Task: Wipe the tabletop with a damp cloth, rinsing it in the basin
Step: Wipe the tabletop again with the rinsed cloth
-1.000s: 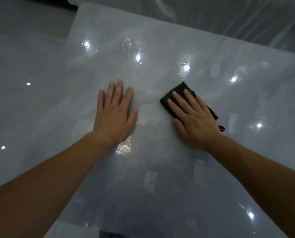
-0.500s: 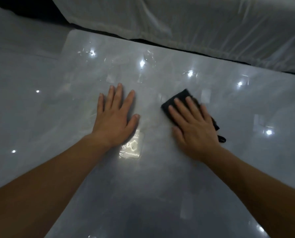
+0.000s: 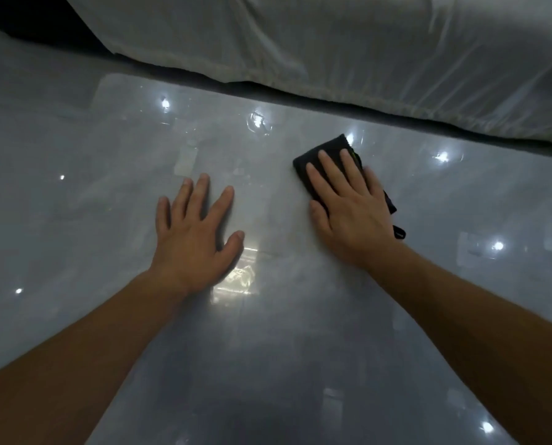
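A folded black cloth (image 3: 324,148) lies flat on the glossy pale grey tabletop (image 3: 268,332), right of centre. My right hand (image 3: 348,203) presses down on it with straight fingers, covering most of it; a small loop of the cloth sticks out by my wrist. My left hand (image 3: 194,232) rests palm down on the bare tabletop to the left, fingers spread, holding nothing. No basin is in view.
A large object under a white sheet (image 3: 332,43) runs along the table's far edge, with a dark gap beneath it. Glossy grey floor (image 3: 27,155) lies to the left of the table. Ceiling lights reflect as bright spots on the tabletop.
My right hand has pushed the cloth farther away, toward the table's far edge. My view has tilted up, bringing the white sheet into sight. My left hand stays planted.
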The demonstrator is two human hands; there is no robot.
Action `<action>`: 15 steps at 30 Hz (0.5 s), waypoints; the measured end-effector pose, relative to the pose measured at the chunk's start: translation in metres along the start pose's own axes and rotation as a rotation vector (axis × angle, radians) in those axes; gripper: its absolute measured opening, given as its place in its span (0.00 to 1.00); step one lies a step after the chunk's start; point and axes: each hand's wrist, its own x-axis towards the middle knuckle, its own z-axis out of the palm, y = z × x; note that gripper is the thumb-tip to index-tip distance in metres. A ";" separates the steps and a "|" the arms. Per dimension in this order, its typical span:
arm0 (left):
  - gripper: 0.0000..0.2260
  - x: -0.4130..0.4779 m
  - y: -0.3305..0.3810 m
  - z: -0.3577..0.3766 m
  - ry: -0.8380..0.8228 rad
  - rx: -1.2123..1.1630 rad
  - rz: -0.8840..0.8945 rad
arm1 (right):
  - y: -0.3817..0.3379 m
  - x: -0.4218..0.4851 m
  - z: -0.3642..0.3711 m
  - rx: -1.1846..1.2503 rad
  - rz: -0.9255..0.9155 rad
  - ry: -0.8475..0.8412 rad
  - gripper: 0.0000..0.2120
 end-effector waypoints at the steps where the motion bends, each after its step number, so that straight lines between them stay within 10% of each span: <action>1: 0.36 0.000 0.002 -0.001 0.001 -0.003 -0.010 | 0.010 -0.003 -0.001 0.009 0.080 0.009 0.28; 11: 0.30 0.007 0.005 -0.016 0.015 0.053 0.004 | 0.045 0.000 -0.015 0.151 0.640 0.099 0.30; 15: 0.28 0.005 -0.008 -0.016 0.043 0.041 0.068 | -0.016 0.055 -0.017 0.115 0.454 0.081 0.31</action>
